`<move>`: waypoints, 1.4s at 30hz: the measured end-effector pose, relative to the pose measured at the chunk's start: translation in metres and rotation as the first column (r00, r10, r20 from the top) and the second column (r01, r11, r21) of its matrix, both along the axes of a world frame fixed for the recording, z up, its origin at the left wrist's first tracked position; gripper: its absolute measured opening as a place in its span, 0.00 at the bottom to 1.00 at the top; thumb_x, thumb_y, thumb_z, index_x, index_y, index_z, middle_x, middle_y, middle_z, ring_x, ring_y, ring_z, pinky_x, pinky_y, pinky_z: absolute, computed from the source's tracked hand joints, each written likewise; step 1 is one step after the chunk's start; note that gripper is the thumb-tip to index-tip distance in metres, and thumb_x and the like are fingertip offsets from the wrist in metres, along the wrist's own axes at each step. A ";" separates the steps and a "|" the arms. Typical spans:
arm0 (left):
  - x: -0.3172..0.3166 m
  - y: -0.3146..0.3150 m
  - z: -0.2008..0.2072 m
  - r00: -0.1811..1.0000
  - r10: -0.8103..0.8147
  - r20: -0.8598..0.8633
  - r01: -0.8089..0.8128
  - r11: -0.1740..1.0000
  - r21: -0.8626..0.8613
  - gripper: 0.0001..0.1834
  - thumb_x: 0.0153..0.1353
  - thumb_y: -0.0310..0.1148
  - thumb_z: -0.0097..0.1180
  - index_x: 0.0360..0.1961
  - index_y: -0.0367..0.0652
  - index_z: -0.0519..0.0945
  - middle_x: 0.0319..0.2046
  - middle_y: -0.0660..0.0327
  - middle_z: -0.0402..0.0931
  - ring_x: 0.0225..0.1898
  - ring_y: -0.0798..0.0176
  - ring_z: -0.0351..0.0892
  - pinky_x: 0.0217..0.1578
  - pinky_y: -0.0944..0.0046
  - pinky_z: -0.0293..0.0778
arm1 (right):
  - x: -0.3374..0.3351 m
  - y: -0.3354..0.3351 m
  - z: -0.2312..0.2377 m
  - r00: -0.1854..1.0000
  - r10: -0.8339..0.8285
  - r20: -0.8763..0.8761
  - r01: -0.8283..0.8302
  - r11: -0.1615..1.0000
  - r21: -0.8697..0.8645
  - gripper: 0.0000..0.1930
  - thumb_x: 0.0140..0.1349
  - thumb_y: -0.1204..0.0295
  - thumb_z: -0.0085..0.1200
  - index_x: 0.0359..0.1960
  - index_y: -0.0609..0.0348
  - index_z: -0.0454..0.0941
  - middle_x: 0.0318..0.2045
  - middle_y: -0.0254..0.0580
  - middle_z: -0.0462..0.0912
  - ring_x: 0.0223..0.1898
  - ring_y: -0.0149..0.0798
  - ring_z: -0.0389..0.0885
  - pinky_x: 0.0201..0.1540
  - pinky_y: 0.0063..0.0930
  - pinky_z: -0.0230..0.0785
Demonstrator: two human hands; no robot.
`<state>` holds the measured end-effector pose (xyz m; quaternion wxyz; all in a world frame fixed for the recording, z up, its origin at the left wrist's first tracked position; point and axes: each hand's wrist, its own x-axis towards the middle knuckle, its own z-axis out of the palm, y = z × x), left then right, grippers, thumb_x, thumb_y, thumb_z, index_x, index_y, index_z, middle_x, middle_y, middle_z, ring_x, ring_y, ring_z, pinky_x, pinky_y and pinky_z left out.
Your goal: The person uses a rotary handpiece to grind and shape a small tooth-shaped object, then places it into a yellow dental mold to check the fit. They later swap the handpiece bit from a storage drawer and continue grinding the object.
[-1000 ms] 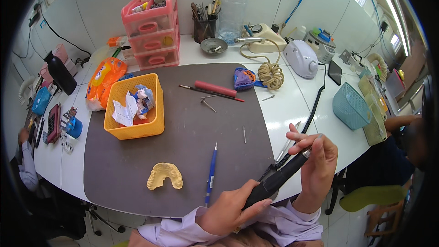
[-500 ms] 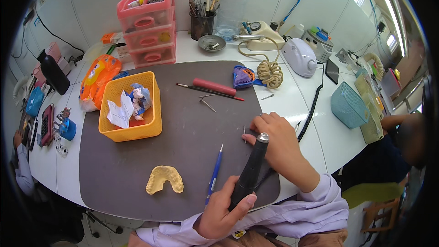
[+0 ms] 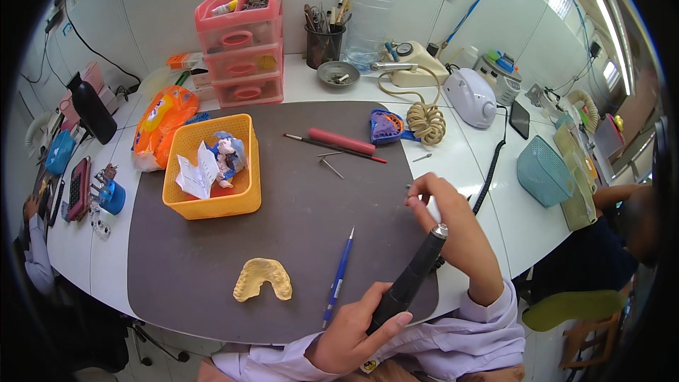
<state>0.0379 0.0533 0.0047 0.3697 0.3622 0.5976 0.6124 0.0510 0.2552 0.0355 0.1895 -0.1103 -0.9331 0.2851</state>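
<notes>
My left hand [image 3: 353, 332] is wrapped around a black micromotor handpiece [image 3: 414, 272], whose silver tip slants up and to the right. Just beyond that tip, my right hand [image 3: 453, 223] is closed in a pinch on a small metal bur [image 3: 408, 189], mostly covered by the fingers. To the left of the handpiece, a blue mechanical pencil [image 3: 340, 274] lies on the grey mat [image 3: 297, 205]. Farther left sits a yellowish dental cast [image 3: 247, 276], horseshoe-shaped with teeth along its outer edge.
An orange basket [image 3: 212, 207] holds crumpled paper. Behind the mat's middle lie a pink rod [image 3: 341, 141], a thin brush [image 3: 332, 147] and small metal pieces [image 3: 332, 168]. A white control unit [image 3: 472, 99] with a black coiled cord [image 3: 491, 170] stands right, near a teal basket [image 3: 541, 170].
My right hand has risen off the mat with the bur between its fingers. The handpiece in my left hand has shifted right, its tip now close to the right wrist. The view has shifted slightly.
</notes>
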 end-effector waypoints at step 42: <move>-0.004 -0.003 -0.001 0.991 -0.033 0.130 0.032 0.999 0.009 0.17 0.62 0.37 0.49 0.44 0.34 0.66 0.28 0.64 0.72 0.26 0.76 0.67 0.29 0.74 0.65 | 0.001 -0.003 0.018 0.982 0.029 -0.189 -0.160 0.663 -0.732 0.17 0.54 0.79 0.57 0.45 0.66 0.70 0.31 0.47 0.81 0.33 0.37 0.82 0.36 0.21 0.75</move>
